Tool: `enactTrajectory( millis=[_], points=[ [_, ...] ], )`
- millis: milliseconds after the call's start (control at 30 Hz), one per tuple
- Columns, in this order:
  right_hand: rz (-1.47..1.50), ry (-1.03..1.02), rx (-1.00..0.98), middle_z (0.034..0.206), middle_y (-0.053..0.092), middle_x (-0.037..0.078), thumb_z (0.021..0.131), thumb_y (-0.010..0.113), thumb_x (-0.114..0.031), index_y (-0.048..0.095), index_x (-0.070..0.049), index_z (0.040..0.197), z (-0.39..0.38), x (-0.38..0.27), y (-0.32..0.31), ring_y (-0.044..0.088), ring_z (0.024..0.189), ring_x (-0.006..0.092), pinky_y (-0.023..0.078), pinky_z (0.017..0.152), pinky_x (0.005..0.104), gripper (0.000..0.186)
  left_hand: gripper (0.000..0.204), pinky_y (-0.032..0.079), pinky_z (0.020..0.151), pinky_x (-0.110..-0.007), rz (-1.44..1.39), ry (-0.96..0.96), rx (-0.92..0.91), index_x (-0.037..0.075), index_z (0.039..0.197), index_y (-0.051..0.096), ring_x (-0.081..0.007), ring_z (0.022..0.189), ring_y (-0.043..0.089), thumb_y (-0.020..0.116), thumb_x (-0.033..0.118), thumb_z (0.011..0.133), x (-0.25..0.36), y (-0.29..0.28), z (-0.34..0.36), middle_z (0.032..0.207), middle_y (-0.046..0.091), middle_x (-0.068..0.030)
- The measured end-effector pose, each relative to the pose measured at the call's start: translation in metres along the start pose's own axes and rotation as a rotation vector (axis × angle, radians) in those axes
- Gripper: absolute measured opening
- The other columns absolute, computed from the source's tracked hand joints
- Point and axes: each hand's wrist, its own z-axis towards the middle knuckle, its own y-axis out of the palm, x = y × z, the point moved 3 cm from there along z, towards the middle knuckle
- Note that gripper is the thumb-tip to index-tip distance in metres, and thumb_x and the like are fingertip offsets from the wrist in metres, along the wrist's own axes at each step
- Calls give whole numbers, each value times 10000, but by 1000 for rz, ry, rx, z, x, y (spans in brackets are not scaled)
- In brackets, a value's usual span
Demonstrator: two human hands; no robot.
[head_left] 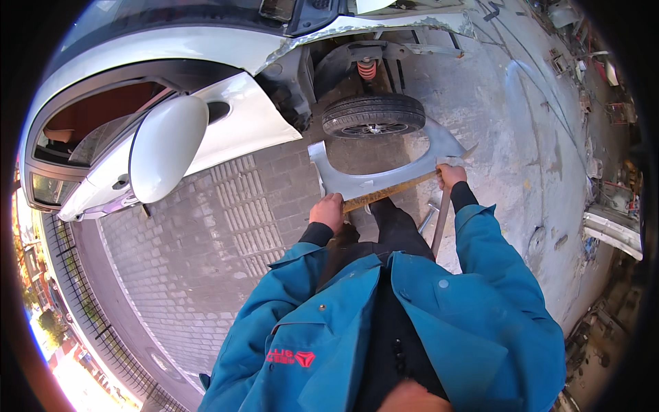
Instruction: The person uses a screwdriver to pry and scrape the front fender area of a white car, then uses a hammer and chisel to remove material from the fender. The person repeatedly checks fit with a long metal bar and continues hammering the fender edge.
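Observation:
A silver-grey car fender (343, 182) with a curved wheel-arch cutout lies across in front of my legs. Along its near edge runs a yellow-brown, rusty-looking strip (391, 192). My left hand (328, 211) is closed on the fender's near left end, fingers curled over the edge. At the near right end, my right hand (451, 176) grips the same panel. A long brown strip (441, 223) hangs below the right hand; whether that hand also holds it I cannot tell. Just beyond the panel is a black tyre on a wheel (374, 115).
A white car (233, 130) with an open front door and round mirror (168, 147) stands at the left. Its wheel area is bare, showing a red coil spring (367, 70). A metal tool (427, 216) lies by my right leg. Scrap parts (611, 233) line the right side.

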Motion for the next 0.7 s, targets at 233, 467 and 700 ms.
enactTrajectory(
  millis=[233,467,700],
  points=[
    [43,106,-133,585,574,102,888,724,-211,643,16,740,8,-36,-20,482,386,213,384,407,397,283,102,537,750,-546,-136,-23,68,62,970,629,-459,882,675,616,163,964,38,-47,29,974,696,-203],
    [10,140,-150,643,615,59,915,749,-300,680,-20,787,31,-61,-45,540,462,172,447,450,362,316,78,538,731,-549,-136,15,56,82,967,631,-441,883,680,625,157,948,70,-81,67,990,700,-167],
    [11,126,-161,666,626,62,938,751,-361,683,-19,825,54,-101,-48,539,464,166,455,450,355,366,101,545,741,-514,-75,46,73,70,967,662,-424,894,687,665,162,925,79,-119,129,948,716,-178]
  ],
)
